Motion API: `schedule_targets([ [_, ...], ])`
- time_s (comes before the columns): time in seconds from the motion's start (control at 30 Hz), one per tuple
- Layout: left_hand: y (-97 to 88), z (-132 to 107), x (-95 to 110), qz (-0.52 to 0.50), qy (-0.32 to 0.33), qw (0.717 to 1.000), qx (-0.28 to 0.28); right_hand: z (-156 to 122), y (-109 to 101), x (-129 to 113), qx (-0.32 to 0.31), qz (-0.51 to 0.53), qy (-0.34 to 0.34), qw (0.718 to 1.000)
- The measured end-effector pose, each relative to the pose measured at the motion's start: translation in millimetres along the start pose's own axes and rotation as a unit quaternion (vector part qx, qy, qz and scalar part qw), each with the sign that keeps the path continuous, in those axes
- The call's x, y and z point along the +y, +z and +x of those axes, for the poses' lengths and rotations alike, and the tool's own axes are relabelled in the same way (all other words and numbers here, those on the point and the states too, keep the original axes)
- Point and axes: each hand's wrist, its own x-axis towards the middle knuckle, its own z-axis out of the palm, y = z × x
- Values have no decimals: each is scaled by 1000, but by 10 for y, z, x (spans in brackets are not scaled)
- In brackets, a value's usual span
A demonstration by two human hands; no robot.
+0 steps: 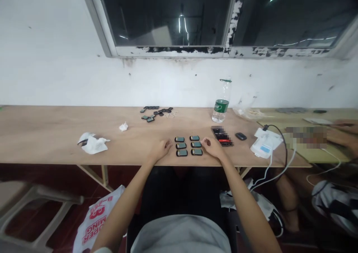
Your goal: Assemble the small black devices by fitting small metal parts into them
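Note:
Two columns of three small black rounded cases with grey-green rectangular faces (pixel 181 153) lie on the wooden table (pixel 134 145) between my hands. My left hand (pixel 161 149) rests at the table's front, just left of the left column. Its fingers are curled together, and whatever they hold, if anything, is too small to make out. My right hand (pixel 212 146) is beside the right column, its bent fingertips close to the edge of the middle case (pixel 196 144). Those fingers look pinched together; I cannot tell whether they touch the case or hold something tiny.
More small black pieces (pixel 150 119) lie farther back with scattered white bits. A phone (pixel 222 136), a black oval object (pixel 241 136), a water bottle (pixel 220 111) and a white cabled device (pixel 264 145) stand rightward. Crumpled tissue (pixel 95 145) lies left. Another person's arm (pixel 338 135) is at far right.

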Motion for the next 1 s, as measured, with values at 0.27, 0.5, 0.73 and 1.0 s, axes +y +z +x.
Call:
schedule_targets([
  [0.27, -10, -2, 22, -5, 6, 1000, 2, 15, 54, 67, -16, 39, -15, 999],
  [0.5, -19, 0, -39, -57, -61, 996, 36, 23, -9, 35, -27, 181, 19, 983],
  [0.73, -115, -22, 182, -125, -5, 985, 115, 38, -29, -308, -6, 212, 42, 976],
  [1.0, -186, -95, 618, -134, 198, 962, 132, -14, -48, -759, -38, 276, 38, 960],
])
